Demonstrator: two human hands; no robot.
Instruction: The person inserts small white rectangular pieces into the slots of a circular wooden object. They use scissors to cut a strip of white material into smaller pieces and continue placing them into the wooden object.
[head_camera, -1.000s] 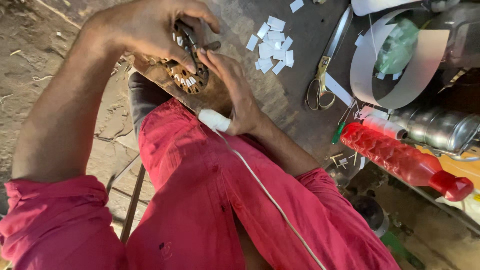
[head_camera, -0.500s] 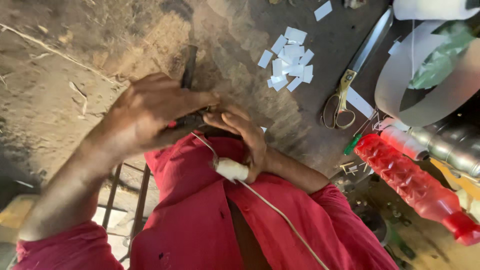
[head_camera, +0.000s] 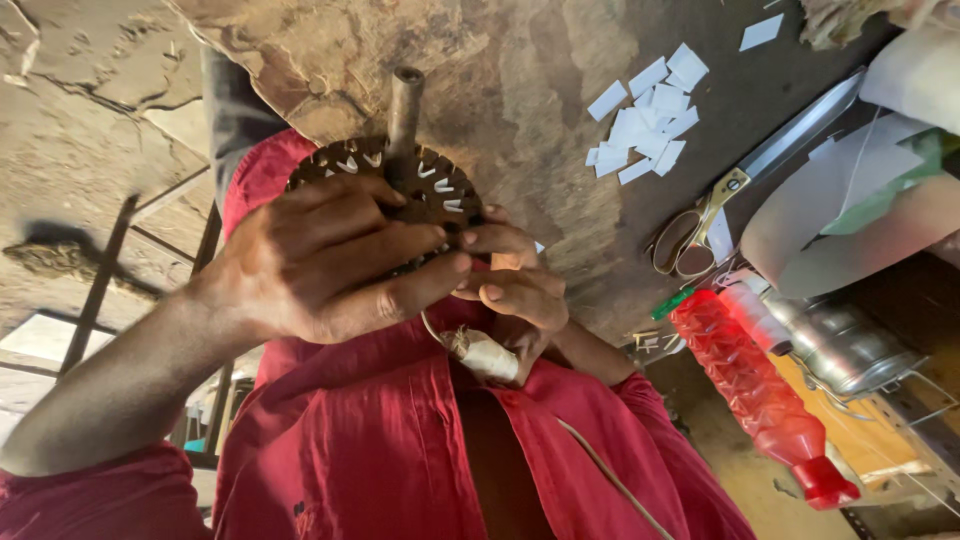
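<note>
Your left hand has a full grip on the slotted motor core, shaft sticking up; right hand pinches its edge, just beside.

I see a worn, stained brown worktable in warm daylight, white paper slips and scissors toward its right edge, cracked concrete floor and a dark metal frame at left.

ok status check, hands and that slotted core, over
Left hand gripping the round core, shaft sticking up. Right hand at the core's edge, fingers curled, wrapped cord end beneath it. Scissors and paper slips lie off to the side, nothing blocking.
</note>
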